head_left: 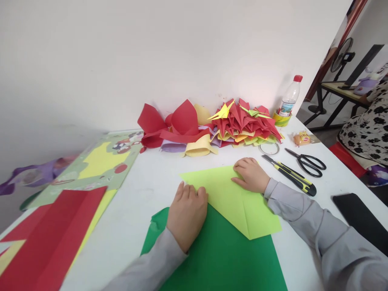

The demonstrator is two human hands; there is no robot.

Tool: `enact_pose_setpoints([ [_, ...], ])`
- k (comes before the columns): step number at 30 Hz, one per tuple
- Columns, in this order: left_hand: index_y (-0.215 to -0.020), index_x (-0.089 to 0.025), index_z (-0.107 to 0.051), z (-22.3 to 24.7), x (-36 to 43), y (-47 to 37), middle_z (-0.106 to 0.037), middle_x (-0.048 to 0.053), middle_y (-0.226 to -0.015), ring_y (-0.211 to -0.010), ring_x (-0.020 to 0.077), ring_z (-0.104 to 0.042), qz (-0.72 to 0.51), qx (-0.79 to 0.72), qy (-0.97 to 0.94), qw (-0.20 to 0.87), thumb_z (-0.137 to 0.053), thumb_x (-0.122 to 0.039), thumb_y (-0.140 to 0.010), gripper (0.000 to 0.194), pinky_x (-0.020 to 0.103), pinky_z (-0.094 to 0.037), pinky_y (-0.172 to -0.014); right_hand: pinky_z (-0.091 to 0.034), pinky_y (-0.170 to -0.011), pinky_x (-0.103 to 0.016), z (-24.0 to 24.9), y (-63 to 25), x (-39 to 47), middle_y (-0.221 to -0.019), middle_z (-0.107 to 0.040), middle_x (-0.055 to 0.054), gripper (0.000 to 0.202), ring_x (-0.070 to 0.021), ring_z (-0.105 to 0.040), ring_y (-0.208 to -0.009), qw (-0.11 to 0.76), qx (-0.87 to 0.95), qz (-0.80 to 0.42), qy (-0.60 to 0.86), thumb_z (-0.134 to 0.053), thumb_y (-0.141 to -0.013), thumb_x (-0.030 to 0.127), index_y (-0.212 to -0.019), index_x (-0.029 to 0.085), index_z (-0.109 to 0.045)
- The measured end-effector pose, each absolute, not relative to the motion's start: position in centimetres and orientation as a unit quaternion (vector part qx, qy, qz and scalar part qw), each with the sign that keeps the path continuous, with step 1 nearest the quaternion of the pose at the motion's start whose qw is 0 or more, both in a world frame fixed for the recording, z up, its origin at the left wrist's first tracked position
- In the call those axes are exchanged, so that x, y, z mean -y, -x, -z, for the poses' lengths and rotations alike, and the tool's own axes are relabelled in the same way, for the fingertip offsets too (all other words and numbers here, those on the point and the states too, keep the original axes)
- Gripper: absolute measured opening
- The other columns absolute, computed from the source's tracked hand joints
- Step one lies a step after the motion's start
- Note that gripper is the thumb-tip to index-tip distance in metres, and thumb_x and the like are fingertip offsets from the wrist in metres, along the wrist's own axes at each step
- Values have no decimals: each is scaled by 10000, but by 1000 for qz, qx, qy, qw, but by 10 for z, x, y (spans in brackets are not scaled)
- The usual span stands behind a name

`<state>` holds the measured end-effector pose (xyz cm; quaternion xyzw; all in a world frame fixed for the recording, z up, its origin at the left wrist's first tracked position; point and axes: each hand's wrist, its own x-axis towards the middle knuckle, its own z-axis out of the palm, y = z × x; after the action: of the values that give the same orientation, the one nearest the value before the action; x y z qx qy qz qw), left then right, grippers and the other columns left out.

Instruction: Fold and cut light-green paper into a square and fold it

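A lime-green paper (pixel 230 202), folded and with a crease near its lower corner, lies partly over a dark green sheet (pixel 218 258). My left hand (pixel 188 210) rests on the left part of the lime paper and on the green sheet, its fingers bent and close together. At the upper right edge of the lime paper is my right hand (pixel 250 174), thumb and fingers apart, pressing on the paper and grasping nothing visible.
Scissors (pixel 309 161), a utility knife (pixel 291 173), a tape roll (pixel 269 148) and a black phone-like object (pixel 360 218) lie right. Folded paper shapes (pixel 184 125) and a bottle (pixel 289 97) stand behind. Red sheets (pixel 57 238) lie left. A person's patterned clothing (pixel 368 125) shows far right.
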<state>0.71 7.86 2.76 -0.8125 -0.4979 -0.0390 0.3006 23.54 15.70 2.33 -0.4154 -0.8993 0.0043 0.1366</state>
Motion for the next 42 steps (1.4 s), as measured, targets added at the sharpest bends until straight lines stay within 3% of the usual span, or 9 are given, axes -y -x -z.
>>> enact_pose_setpoints([
  [13, -650, -142, -583, -25, -31, -40, -726, 233, -854, -847, 279, -718, 136, 401, 861, 282, -385, -17, -826, 292, 433, -565, -899, -329, -894, -408, -24, -235, -157, -1077, -632, -120, 305, -274, -493, -1044, 124, 899, -5, 421, -585, -917, 412, -1025, 134, -648],
  [29, -637, -144, -568, -16, -4, -51, -730, 251, -929, -917, 286, -718, 189, 344, 886, 245, -325, -30, -842, 337, 414, -565, -897, -326, -904, -415, -26, -236, -158, -1104, -635, -109, 300, -268, -498, -1050, 117, 903, -2, 412, -578, -922, 417, -1037, 148, -641],
  [37, -666, -170, -556, -10, 13, -57, -739, 185, -967, -991, 276, -690, 237, 269, 920, 159, -393, -64, -811, 242, 430, -528, -958, -323, -913, -423, -26, -236, -158, -1122, -637, -117, 318, -275, -502, -1063, 118, 903, -5, 414, -577, -923, 422, -1039, 133, -643],
  [42, -643, -189, -547, -13, 10, -60, -737, 91, -1051, -1083, 223, -642, 260, 185, 944, 81, -451, -110, -859, 249, 407, -450, -1060, -323, -905, -420, -24, -237, -159, -1118, -637, -114, 322, -270, -498, -1051, 118, 904, 6, 410, -563, -929, 426, -1041, 134, -643],
])
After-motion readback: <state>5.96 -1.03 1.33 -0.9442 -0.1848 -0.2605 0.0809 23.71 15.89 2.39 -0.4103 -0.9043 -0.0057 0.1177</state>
